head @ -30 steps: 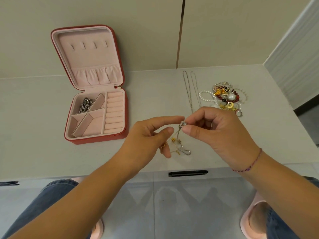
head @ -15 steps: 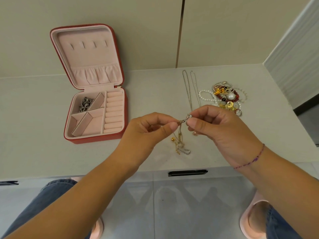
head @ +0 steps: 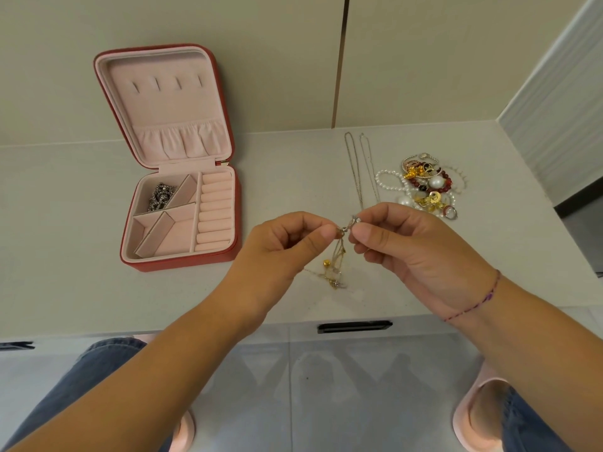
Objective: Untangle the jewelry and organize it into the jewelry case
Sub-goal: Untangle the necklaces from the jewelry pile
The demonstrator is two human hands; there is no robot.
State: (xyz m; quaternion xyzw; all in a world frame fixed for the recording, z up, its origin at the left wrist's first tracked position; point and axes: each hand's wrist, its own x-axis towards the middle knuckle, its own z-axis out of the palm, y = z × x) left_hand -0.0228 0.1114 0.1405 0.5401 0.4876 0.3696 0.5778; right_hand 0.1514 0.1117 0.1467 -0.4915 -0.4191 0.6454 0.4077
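- A person stands at a pale counter (head: 81, 256), seen from above, picking apart a small knot of fine chains (head: 339, 256) held just above its front edge.
- The left hand (head: 287, 243) has its fingers curled in, with thumb and forefinger pinching one silver fitting at the top of the knot.
- The right hand (head: 408, 246) does the same from the three o'clock side, thumb and forefinger closed on a second silver fitting (head: 356, 219) that touches the first.
- The step looks like untangling, with sorting barely begun. The next move likely calls for easing the two fittings apart gently, since the links look thin.
- The knot hangs toward six o'clock from the fingertips. It is thin gold and silver strands with a small gold bead (head: 326, 263), its lower end apparently on the counter.
- A heap of jewelry (head: 424, 187), with pearls, red beads and gold pieces, waits at one o'clock from the hands.
- Two thin chains (head: 355, 171) lie straight at twelve o'clock.
- The red jewelry case (head: 182, 264) stands open at ten o'clock. It is lined in pink, and one dark silver piece (head: 160, 197) sits in its far-left compartment.
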